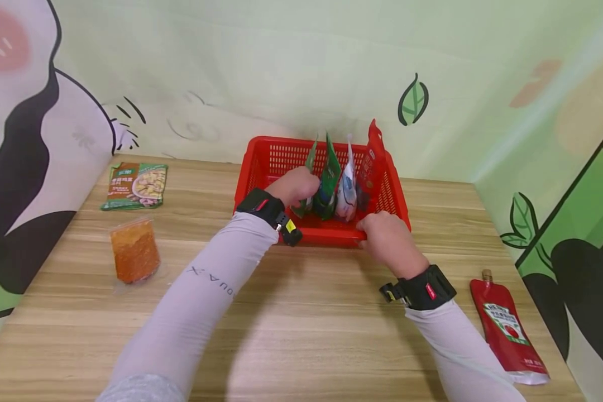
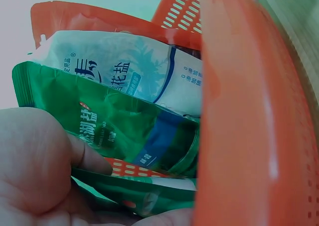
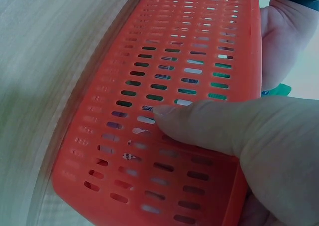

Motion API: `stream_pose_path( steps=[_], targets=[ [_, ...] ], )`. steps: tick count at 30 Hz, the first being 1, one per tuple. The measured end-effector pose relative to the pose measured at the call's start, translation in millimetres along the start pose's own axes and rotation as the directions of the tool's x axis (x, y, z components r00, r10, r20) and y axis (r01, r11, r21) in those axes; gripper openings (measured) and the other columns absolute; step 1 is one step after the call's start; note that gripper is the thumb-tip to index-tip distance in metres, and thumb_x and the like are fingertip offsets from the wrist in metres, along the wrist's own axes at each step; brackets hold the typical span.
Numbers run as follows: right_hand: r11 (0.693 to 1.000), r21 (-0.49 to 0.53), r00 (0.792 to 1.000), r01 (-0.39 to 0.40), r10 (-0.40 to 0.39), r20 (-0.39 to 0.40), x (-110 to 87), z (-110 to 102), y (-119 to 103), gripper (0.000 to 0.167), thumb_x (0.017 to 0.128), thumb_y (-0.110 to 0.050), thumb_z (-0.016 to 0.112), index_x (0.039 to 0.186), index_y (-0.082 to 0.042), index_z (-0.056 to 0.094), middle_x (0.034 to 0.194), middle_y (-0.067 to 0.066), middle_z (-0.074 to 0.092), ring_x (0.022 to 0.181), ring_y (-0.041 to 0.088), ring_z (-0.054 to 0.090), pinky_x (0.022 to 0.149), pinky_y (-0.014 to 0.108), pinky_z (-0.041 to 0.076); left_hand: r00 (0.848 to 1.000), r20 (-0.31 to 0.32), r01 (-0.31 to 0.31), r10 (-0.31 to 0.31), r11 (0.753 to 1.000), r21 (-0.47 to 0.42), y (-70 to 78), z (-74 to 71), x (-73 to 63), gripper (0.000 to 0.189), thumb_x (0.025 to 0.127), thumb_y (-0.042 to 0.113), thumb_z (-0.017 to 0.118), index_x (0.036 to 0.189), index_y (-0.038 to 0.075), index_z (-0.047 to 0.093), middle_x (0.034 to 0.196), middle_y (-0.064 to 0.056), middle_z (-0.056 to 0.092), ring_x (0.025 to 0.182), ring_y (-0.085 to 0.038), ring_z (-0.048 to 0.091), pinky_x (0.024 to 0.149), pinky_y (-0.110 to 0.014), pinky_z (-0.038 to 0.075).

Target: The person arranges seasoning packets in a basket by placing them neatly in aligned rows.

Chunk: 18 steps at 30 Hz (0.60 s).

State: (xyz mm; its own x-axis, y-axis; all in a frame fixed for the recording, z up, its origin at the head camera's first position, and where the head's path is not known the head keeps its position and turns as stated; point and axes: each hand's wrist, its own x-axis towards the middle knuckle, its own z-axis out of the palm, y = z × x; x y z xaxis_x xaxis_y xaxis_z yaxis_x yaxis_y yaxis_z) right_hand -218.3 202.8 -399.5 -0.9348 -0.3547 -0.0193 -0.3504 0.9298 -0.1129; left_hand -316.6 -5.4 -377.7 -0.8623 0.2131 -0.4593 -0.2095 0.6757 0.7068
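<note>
A red perforated plastic basket (image 1: 326, 238) stands at the back of the table with several bags upright in it. My left hand (image 1: 297, 185) reaches in over its front left and pinches a green packet (image 2: 149, 195), thumb on one side and fingers on the other. Beside that packet stand a green salt bag (image 2: 119, 121), a white salt bag (image 2: 129, 66) and a tall red pouch (image 1: 373, 162). My right hand (image 1: 389, 240) grips the basket's front rim near the right corner, its thumb (image 3: 194, 124) pressed against the outer wall.
On the left of the wooden table (image 1: 301, 324) lie a green and brown food packet (image 1: 135, 186) and a clear bag of orange contents (image 1: 135, 251). A red ketchup pouch (image 1: 507, 329) with a spout lies at the right edge. A printed wall covering (image 1: 281, 67) rises behind the basket.
</note>
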Motion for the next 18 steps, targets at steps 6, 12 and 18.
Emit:
stream_pose_path(
  steps=[6,12,18],
  targets=[
    [1.000,-0.010,1.000,0.007,-0.007,-0.006,0.3,0.6,0.5,0.009,0.081,-0.017,0.085,0.087,-0.012,0.081,0.073,0.003,0.071,0.069,0.023,0.057,0.064,0.034,0.047,0.999,0.019,-0.035,0.035,0.999,0.001,-4.7,0.7,-4.3,0.036,0.106,0.028,0.053,0.131,0.003,0.054,0.126,-0.018,0.066,0.113,-0.037,0.065,0.103,-0.049,0.054],
    [1.000,0.007,1.000,0.002,-0.002,-0.012,-1.1,0.8,0.7,0.013,0.081,-0.018,0.086,0.092,-0.011,0.082,0.076,0.004,0.073,0.070,0.023,0.058,0.066,0.034,0.049,0.996,0.024,-0.092,0.091,0.995,0.041,-13.8,-2.8,-11.9,0.039,0.101,0.030,0.063,0.132,0.007,0.056,0.123,-0.017,0.070,0.109,-0.037,0.068,0.097,-0.045,0.057],
    [1.000,-0.002,0.999,0.024,-0.024,-0.046,-1.8,3.7,4.6,0.012,0.080,-0.016,0.085,0.091,-0.011,0.081,0.077,0.005,0.074,0.070,0.023,0.060,0.067,0.036,0.051,0.986,-0.006,-0.162,0.165,0.974,0.160,-22.3,-8.9,-25.7,0.036,0.098,0.032,0.068,0.121,0.006,0.062,0.106,-0.016,0.076,0.095,-0.034,0.072,0.085,-0.036,0.059]
  ],
)
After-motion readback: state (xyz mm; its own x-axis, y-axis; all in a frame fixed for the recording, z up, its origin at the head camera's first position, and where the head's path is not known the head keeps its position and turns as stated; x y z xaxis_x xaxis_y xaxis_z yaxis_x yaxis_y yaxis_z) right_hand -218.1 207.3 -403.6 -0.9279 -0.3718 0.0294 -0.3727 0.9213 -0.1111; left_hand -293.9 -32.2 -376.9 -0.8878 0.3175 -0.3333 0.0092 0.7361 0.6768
